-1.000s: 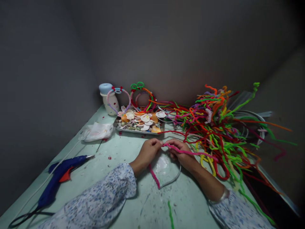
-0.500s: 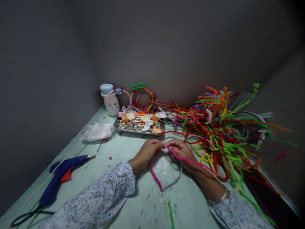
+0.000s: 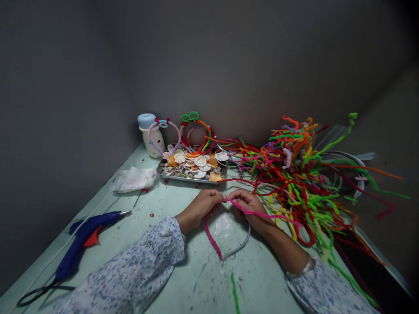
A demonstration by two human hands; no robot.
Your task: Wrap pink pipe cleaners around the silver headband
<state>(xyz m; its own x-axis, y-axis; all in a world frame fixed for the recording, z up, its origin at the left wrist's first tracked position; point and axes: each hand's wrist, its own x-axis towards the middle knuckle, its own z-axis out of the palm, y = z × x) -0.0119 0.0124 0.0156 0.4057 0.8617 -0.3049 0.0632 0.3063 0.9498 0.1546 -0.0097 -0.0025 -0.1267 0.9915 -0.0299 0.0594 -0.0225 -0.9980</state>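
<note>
A thin grey headband (image 3: 238, 248) is held up between my hands above the table, its tips pointing toward me. Pink pipe cleaner (image 3: 212, 238) is wound around its left side; the right side is bare. My left hand (image 3: 203, 208) is closed on the wrapped part of the headband, thumb and forefinger pinched near its top. Beside it, my right hand (image 3: 249, 210) pinches the pink pipe cleaner where it leaves the headband. The pipe cleaner's loose tail lies across the back of that hand toward the right. Fingers hide the top of the headband.
A blue glue gun (image 3: 81, 244) lies at left with its cord. Behind are a plastic bag (image 3: 137, 179), a white jar (image 3: 152, 141), a metal tray (image 3: 186, 179) of shells and finished headbands (image 3: 180, 133). Tangled pipe cleaners (image 3: 294, 174) fill the right; a green piece (image 3: 235, 294) lies in front.
The loose tail of the pink pipe cleaner has shifted slightly and lies flatter over my right wrist. My hands have barely moved.
</note>
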